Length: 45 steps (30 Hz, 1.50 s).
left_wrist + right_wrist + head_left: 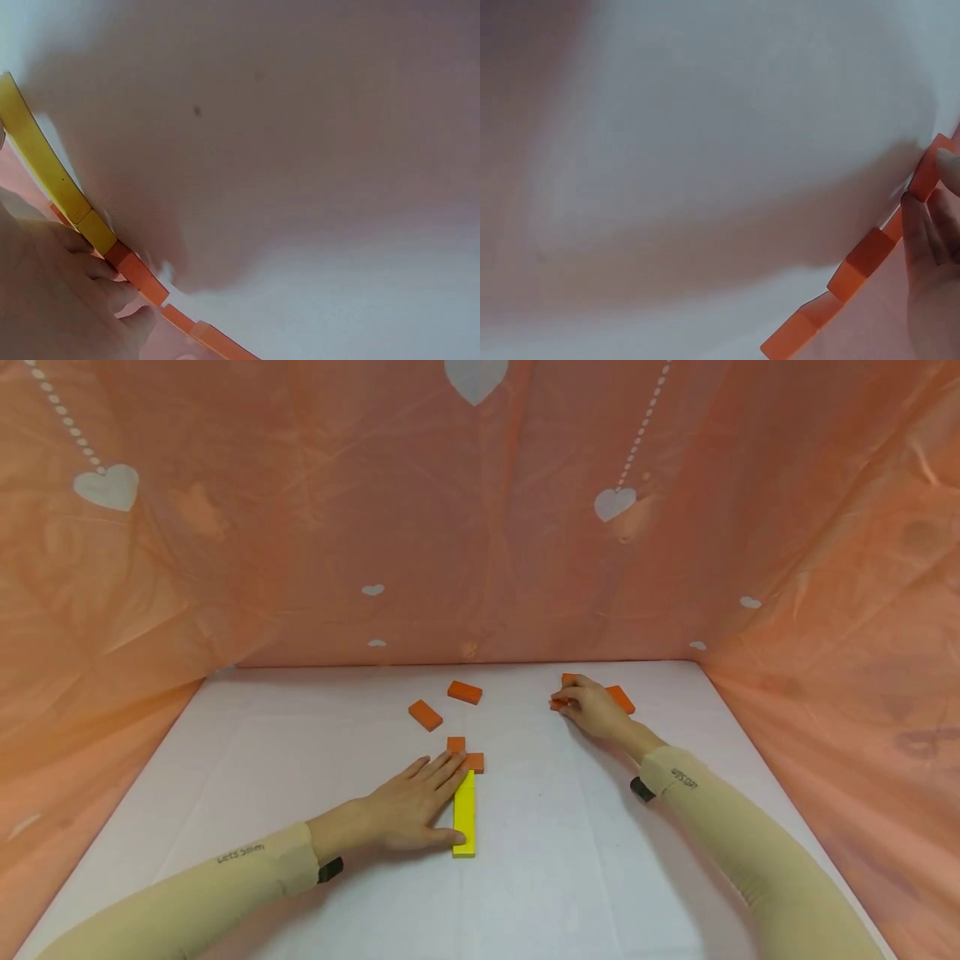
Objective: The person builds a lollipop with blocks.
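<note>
My left hand (412,802) lies with its fingers extended along the left side of a yellow strip (465,818), the thumb touching its near end. The strip shows a seam in the left wrist view, where a shorter yellow piece (97,230) adjoins the long one. At its far end lie two orange blocks, one (476,763) by the fingertips and another (456,744) just beyond; the fingers partly cover them. Toward the back right, my right hand (596,710) pinches an orange block (928,172) between thumb and fingers. More orange blocks (619,699) lie around that hand, partly hidden.
Two loose orange blocks, one (465,692) farther back and one (425,715) nearer, lie on the white tabletop (570,860). Orange-pink fabric with white hearts (480,527) hangs behind the table and along both sides.
</note>
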Tool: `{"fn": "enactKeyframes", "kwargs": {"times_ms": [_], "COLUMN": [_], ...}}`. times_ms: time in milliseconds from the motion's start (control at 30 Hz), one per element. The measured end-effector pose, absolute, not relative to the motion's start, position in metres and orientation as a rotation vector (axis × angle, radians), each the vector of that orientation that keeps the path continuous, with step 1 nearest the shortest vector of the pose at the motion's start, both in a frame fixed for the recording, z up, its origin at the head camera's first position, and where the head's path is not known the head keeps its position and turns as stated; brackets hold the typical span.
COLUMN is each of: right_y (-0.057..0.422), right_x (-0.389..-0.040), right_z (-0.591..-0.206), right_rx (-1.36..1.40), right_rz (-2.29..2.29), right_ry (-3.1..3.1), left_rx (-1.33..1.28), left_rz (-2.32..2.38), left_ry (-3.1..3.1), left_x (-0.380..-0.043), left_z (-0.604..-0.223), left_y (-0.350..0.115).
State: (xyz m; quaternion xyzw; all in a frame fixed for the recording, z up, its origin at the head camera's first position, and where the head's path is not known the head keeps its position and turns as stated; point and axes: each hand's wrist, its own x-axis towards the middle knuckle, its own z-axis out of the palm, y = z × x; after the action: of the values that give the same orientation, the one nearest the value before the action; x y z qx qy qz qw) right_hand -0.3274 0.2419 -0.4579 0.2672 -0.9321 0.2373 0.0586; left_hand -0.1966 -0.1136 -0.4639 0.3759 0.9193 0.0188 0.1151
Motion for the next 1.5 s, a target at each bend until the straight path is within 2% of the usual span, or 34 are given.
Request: {"fn": "enactKeyframes", "kwargs": {"times_ms": [333,600,1067,1500], "right_y": [0.233,0.205,0.151,0.134], "right_x": [-0.322,-0.31,-0.289,-0.287], "right_z": [-0.456,-0.45,-0.45,-0.457], "right_rx": [0.742,0.752,0.972,1.134], "right_rz": [0.817,1.025,1.113,0.988], "right_ry": [-2.858,-2.824,-2.814,-2.854], "left_rx": [1.111,1.09,1.1,1.137], "left_rz": [0.049,0.054,0.055,0.048], "left_ry": [2.691,2.688,2.674,2.671], "left_x": [-0.195,-0.195,-0.196,-0.197], "left_z": [-0.463,-0.461,-0.462,-0.461], "left_y": [-0.113,-0.113,-0.114,-0.114]}}
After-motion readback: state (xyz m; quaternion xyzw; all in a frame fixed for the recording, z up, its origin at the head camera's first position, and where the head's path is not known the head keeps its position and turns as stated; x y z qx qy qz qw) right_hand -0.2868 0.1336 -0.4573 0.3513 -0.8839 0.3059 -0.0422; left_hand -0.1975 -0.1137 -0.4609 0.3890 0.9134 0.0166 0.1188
